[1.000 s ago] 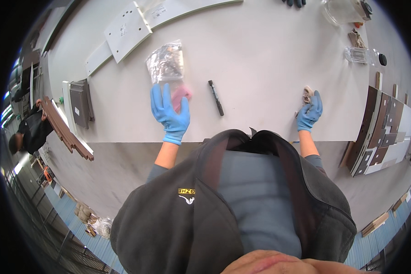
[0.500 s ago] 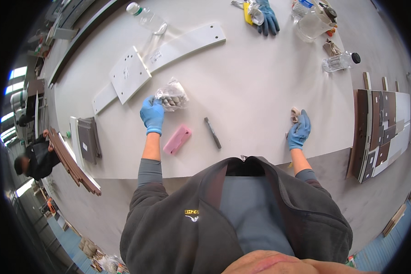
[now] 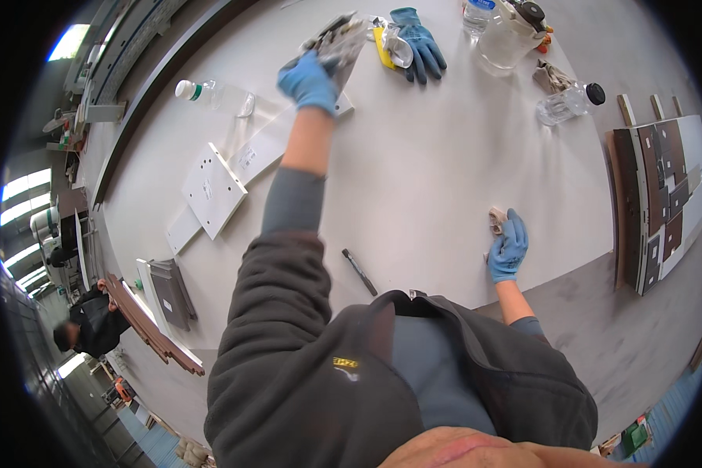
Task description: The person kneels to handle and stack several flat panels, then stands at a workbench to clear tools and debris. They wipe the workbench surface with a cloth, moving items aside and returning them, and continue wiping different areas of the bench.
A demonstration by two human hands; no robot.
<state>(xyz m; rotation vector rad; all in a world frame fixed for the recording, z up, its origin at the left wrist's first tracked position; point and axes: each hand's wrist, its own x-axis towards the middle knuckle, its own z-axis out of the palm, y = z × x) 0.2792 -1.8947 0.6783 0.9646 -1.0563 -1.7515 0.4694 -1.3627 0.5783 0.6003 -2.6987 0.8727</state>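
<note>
My left hand (image 3: 310, 83), in a blue glove, is stretched out over the far part of the table. Its fingers are closed round a clear plastic bag of small metal hardware (image 3: 337, 37), smeared by motion. Beneath and beside it lies a curved white board (image 3: 264, 142), with a square white plate (image 3: 214, 190) across it. Near the right edge my right hand (image 3: 508, 248), also blue-gloved, is closed on a crumpled beige rag (image 3: 497, 221) against the tabletop. A dark marker pen (image 3: 359, 271) rests in front of my chest.
Far on the table are a spare blue glove (image 3: 418, 47), a yellow-handled tool (image 3: 383, 48), a large clear jug (image 3: 507, 43) and clear bottles (image 3: 563, 104) (image 3: 220, 98). Stacked panels (image 3: 663, 199) stand to the right. At left a person (image 3: 93, 321) holds brown boards (image 3: 152, 324).
My left hand has carried the bag away from me, toward the far side. My left sleeve now covers where the pink block lay. The right hand still grips the rag. The view has shifted slightly.
</note>
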